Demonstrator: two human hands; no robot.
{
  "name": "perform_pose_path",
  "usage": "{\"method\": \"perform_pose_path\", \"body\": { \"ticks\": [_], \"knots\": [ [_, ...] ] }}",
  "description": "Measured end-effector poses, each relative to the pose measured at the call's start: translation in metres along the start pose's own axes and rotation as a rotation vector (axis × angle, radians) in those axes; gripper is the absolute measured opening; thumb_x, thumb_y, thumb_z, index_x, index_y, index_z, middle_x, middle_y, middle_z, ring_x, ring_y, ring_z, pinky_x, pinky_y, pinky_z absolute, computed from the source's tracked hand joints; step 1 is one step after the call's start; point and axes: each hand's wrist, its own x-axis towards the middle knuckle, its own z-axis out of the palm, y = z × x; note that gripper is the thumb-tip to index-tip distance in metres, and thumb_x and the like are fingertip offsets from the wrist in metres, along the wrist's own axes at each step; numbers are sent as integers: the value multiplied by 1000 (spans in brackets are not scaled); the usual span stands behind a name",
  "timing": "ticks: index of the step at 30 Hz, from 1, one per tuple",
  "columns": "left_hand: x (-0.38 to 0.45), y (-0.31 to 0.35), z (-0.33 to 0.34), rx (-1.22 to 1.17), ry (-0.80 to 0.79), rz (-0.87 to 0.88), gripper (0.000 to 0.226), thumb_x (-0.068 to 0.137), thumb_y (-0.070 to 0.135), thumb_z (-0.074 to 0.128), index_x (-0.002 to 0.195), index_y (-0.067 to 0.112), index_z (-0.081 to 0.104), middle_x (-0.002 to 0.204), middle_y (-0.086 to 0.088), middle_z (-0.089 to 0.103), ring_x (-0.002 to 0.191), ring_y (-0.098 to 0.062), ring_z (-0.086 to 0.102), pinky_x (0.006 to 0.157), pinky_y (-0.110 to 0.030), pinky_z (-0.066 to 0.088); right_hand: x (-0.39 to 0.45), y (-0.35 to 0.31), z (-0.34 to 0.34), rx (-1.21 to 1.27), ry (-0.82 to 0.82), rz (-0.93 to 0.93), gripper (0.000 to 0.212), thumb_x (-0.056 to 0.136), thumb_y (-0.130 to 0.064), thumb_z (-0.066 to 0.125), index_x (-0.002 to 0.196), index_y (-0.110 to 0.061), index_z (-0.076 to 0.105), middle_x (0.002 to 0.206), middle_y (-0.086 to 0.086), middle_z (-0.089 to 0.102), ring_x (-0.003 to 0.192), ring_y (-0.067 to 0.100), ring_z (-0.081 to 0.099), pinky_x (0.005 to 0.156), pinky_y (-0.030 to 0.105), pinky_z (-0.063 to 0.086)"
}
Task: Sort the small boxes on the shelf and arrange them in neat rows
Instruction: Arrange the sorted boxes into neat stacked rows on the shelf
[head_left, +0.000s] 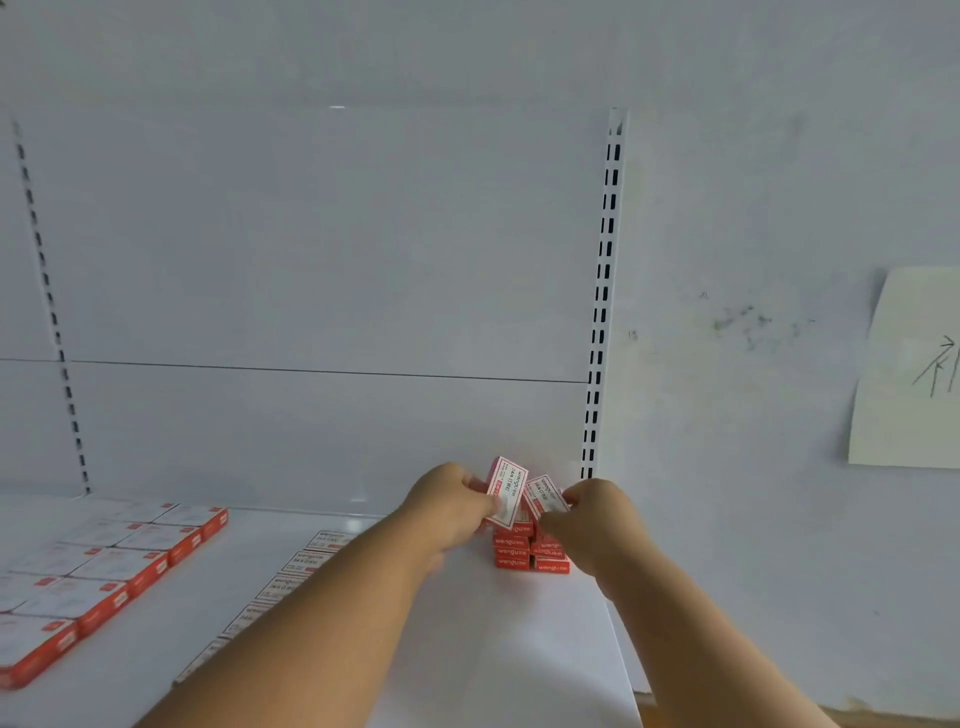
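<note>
two red-white boxes (506, 491) tilted, held | stack (530, 551) beneath (perhaps four high) | row (291, 577) left

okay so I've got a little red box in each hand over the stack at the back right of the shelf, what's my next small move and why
Probably lower the box in your left hand, the tilted box, flat onto the left column of the red stack and square its edges. Both hands hold boxes above the pile, the right hand with a second box, and the left one looks nearer its column.

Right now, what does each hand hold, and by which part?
Left hand pinches one small box by its lower end; right hand pinches another box by its right end.
</note>
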Motion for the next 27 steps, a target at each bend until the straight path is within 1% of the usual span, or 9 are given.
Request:
{"method": "perform_pose_path", "body": {
  "ticks": [4,8,10,12,14,15,20,24,27],
  "knots": [
    [-11,-5,-1,-180,35,-2,12,91,15,66,101,15,60,95,-2,71,70,-11,67,66,-26,54,-4,0,-3,131,-6,-14,12,78,-8,58,80,-18,64,79,4,69,57,19,55,45,26,35],
    [-21,-5,-9,-489,44,33,35,90,3,65,116,25,55,98,-12,70,68,-17,65,67,-31,54,-10,0,-3,549,-13,36,9,85,-5,58,94,-5,57,83,12,67,60,22,55,50,30,38],
    [-27,-1,-13,-616,26,71,51,89,-1,65,120,37,53,99,-15,69,70,-21,66,67,-34,56,-16,-5,-9,815,-79,33,20,87,5,57,105,-2,53,82,16,66,57,22,54,50,31,41],
    [-32,3,-16,-709,16,101,53,90,-2,64,122,39,52,103,-15,69,73,-24,69,68,-35,57,-22,-11,-14,950,-137,-2,41,85,11,57,117,-13,47,85,18,66,59,25,59,50,31,44],
    [-38,5,-19,-741,16,120,49,90,0,64,120,37,51,105,-14,71,78,-29,73,70,-37,59,-28,-17,-13,947,-186,-55,55,85,11,60,121,-29,47,92,19,66,64,27,67,52,31,49],
    [-40,4,-22,-743,22,130,48,90,1,65,119,36,51,104,-13,72,80,-32,74,70,-38,60,-31,-20,-12,933,-191,-72,55,84,10,61,119,-31,50,94,18,67,67,26,69,53,30,50],
    [-50,-11,-46,-784,79,111,45,88,3,69,118,28,48,97,-13,75,77,-34,75,72,-39,60,-48,-43,5,937,-126,-45,42,79,8,67,109,-21,60,85,8,69,62,20,61,52,29,45],
    [-50,-39,-75,-706,144,77,46,82,13,77,114,30,49,92,-7,76,77,-24,75,73,-36,59,-66,-65,27,1013,-122,-12,40,77,9,72,108,-9,54,81,12,70,59,20,63,52,30,45],
    [-50,-63,-98,-699,121,52,44,83,20,76,113,38,49,89,-8,76,78,-24,71,67,-32,56,-80,-81,50,1090,-132,19,41,80,10,70,109,-11,51,85,17,70,60,22,67,54,31,50]
  ]
}}
